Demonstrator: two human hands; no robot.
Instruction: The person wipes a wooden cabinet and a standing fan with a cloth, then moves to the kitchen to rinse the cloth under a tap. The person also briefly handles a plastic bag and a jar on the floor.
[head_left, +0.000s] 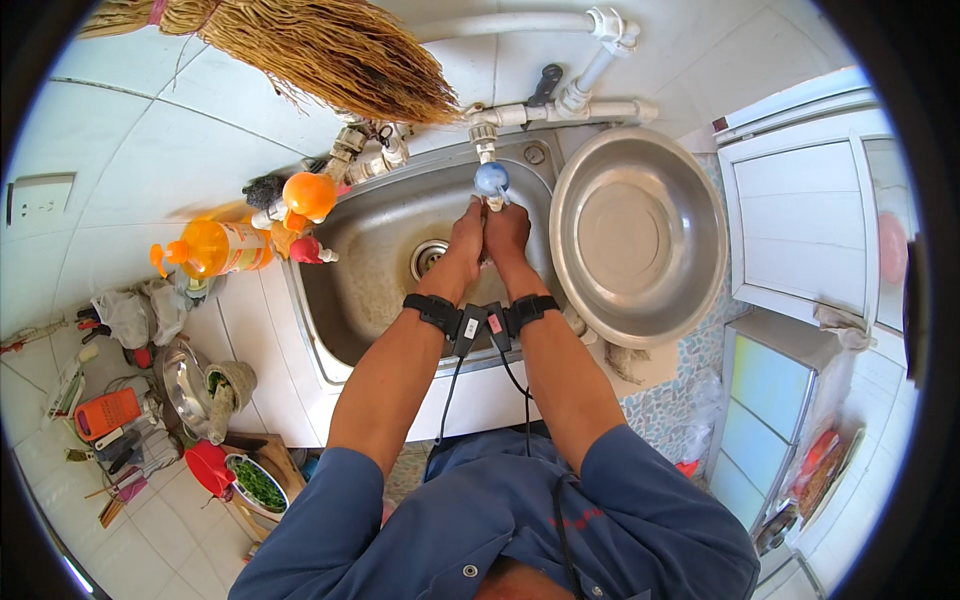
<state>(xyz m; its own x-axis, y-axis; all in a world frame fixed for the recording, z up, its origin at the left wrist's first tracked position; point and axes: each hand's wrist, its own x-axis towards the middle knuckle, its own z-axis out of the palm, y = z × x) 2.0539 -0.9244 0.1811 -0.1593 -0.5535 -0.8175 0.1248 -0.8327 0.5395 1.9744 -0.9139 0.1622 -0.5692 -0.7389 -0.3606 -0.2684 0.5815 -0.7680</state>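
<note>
Both of my hands are close together over the steel sink [365, 250], just below a tap with a blue handle [491, 179]. My left hand [467, 235] points up toward the spout, its fingers mostly turned away from view. Beside it, my right hand [508, 230] has its fingers curled in, and whatever lies inside them is hidden. The two hands seem to touch near the wrists. Left of them, the round drain [429, 258] shows in the sink bottom. Black bands with small boxes and cables sit on both wrists.
A large steel basin [640, 235] stands right of the sink. Orange pump bottles [215, 248] and a red-capped bottle [312, 251] line the left side. Above, a straw broom [320, 55] hangs near white pipes [560, 110]. Green leaves fill a white bowl [258, 486] lower left.
</note>
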